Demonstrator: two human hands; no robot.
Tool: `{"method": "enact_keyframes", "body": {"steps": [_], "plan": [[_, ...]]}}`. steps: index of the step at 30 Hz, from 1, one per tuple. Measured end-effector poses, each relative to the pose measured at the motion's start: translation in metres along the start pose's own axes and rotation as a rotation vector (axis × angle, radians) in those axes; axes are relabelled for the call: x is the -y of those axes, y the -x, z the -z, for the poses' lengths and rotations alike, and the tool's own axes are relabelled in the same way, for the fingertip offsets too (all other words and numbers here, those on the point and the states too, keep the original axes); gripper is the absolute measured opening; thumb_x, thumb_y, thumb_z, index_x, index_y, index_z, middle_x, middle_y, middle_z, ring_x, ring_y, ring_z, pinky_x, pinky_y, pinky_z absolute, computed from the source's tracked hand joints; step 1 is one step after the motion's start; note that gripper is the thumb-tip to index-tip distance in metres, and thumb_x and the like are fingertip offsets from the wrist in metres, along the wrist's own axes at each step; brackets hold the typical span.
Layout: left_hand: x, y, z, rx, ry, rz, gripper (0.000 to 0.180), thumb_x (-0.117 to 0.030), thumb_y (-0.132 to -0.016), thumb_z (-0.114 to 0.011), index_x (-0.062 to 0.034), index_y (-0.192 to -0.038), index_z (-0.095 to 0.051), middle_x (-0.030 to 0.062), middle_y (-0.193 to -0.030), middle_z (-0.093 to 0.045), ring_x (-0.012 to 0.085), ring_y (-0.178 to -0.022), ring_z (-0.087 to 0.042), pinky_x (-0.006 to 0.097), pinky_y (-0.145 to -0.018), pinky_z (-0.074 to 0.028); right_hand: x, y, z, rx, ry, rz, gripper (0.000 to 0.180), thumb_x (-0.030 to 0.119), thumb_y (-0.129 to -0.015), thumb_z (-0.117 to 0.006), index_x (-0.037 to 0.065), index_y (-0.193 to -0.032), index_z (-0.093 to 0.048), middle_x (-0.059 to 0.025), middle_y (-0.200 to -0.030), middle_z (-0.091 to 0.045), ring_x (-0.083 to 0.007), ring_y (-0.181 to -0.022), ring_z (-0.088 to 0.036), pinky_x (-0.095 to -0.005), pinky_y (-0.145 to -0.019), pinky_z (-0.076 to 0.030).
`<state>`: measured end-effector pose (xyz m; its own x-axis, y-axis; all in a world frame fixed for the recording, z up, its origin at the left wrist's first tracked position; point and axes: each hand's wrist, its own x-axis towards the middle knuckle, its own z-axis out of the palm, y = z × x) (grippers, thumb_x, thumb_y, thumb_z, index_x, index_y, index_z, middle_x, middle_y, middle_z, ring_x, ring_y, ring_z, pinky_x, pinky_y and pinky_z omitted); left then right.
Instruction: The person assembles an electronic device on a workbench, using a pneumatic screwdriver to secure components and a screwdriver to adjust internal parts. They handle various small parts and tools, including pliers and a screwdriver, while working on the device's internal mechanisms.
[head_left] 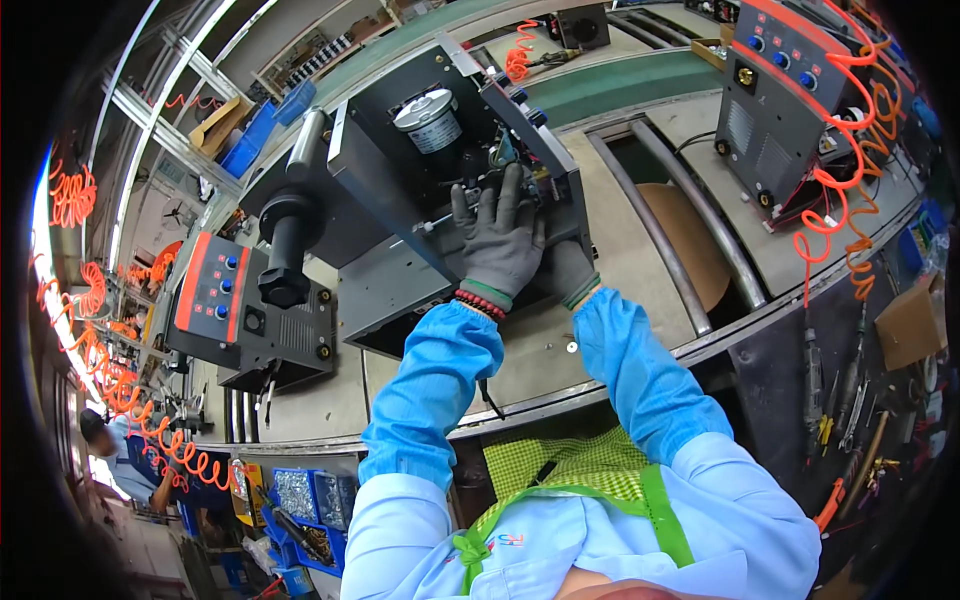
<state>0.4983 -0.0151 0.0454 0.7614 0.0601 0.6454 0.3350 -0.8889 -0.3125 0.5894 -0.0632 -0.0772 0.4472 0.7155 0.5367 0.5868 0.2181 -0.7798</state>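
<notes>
A dark grey metal machine housing stands open in front of me, its inside showing. My left hand, in a grey glove, reaches in from above with its fingers stretched out and apart. The fingertips lie close to small parts and wiring behind the housing's front panel; whether they touch them I cannot make out. Beside it, lower and to the right, is my gloved right hand, its fingers hidden behind the left hand and the housing. A white-capped cylinder sits inside the housing, beyond my left fingertips.
A black spool holder juts from the housing's left side. Similar grey machines with orange trim stand left and right. Metal rollers cross the bench. Orange coiled hoses hang right. Blue bins hold small hardware; tools lie right.
</notes>
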Motion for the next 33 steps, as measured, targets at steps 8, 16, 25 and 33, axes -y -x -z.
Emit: {"method": "enact_keyframes", "body": {"steps": [8,16,25,33], "plan": [[0.004,0.000,-0.001,-0.033,0.040,-0.011,0.030,-0.037,-0.083,-0.055,-0.0131,-0.095,-0.067,0.0082,-0.145,-0.037,0.0323,-0.118,-0.050,0.062,-0.111,-0.007,0.004,-0.006,-0.004,0.031,1.168,0.265,0.072,0.047,-0.092,-0.040,0.006,-0.146,-0.018,-0.0200,-0.151,-0.019,-0.0362,-0.139,-0.018,-0.0484,-0.115,-0.010],[0.009,-0.006,0.011,-0.031,-0.018,-0.057,0.023,-0.031,-0.080,-0.058,-0.0194,-0.098,-0.065,0.0057,-0.146,-0.036,0.0319,-0.133,-0.033,0.059,-0.110,-0.012,0.001,-0.007,0.008,0.041,0.503,0.213,0.058,0.038,-0.086,-0.056,0.005,-0.132,-0.045,-0.0202,-0.137,-0.043,-0.0327,-0.130,-0.037,-0.0410,-0.109,-0.027],[0.012,-0.001,0.056,0.298,0.300,0.150,0.027,-0.023,-0.080,-0.062,-0.0141,-0.105,-0.061,0.0101,-0.099,-0.062,0.0305,-0.088,-0.062,0.044,-0.071,-0.050,0.023,0.007,0.023,0.102,-0.076,-0.153,0.049,0.023,-0.077,-0.069,0.008,-0.121,-0.053,-0.0172,-0.127,-0.051,-0.0337,-0.121,-0.046,-0.0420,-0.102,-0.038],[-0.002,-0.006,0.041,0.490,0.154,0.088,0.059,-0.049,-0.087,-0.051,-0.0074,-0.130,-0.048,0.0137,-0.094,-0.062,0.0316,-0.078,-0.065,0.047,-0.061,-0.052,0.026,-0.002,0.028,0.244,0.317,-0.090,0.043,0.030,-0.080,-0.062,0.009,-0.116,-0.055,-0.0168,-0.118,-0.056,-0.0315,-0.109,-0.054,-0.0432,-0.092,-0.043]]}}
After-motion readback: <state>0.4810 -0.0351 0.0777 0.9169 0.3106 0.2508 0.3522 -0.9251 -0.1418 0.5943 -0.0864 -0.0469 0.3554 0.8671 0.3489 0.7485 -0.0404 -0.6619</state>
